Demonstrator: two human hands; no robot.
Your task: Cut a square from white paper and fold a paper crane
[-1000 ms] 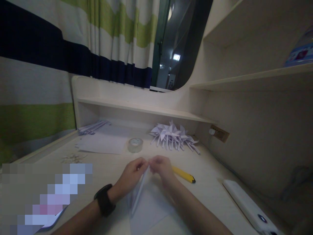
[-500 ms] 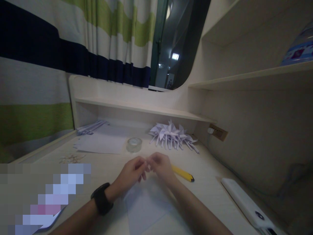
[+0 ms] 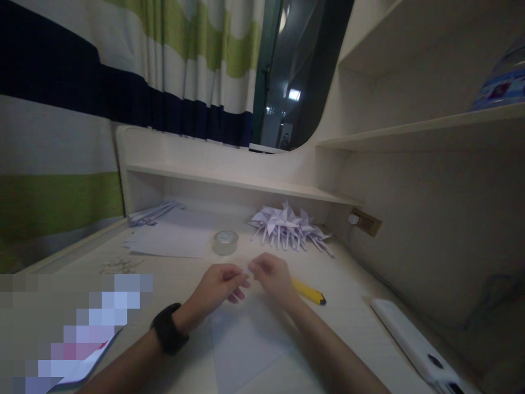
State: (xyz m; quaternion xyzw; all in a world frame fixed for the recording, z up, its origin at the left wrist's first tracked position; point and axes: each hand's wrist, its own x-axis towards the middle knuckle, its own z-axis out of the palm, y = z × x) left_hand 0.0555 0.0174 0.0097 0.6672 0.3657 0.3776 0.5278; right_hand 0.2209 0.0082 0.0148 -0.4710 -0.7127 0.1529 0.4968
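Observation:
My left hand [image 3: 219,287], with a black watch [image 3: 169,328] on its wrist, pinches thumb against index finger over the desk. Close to its right, my right hand [image 3: 273,276] is also closed in a pinch. Something small and pale seems to show between the fingertips, too blurred to name. Beneath both hands lies a white sheet of paper [image 3: 246,345] on the desk. A yellow box cutter [image 3: 309,290] rests just right of my right hand, its near end behind that hand. Beyond the hands stands a roll of clear tape [image 3: 225,242].
Folded paper pinwheels [image 3: 283,221] are heaped at the back. Paper sheets [image 3: 168,235] and rolled paper strips [image 3: 156,212] lie back left, with small pale sticks [image 3: 120,266] nearer. A long white device [image 3: 414,342] lies at right. A low shelf [image 3: 238,179] overhangs the back.
My two hands have drawn slightly apart, the left one moving a little left and the right one a little right. The things on the desk have stayed put.

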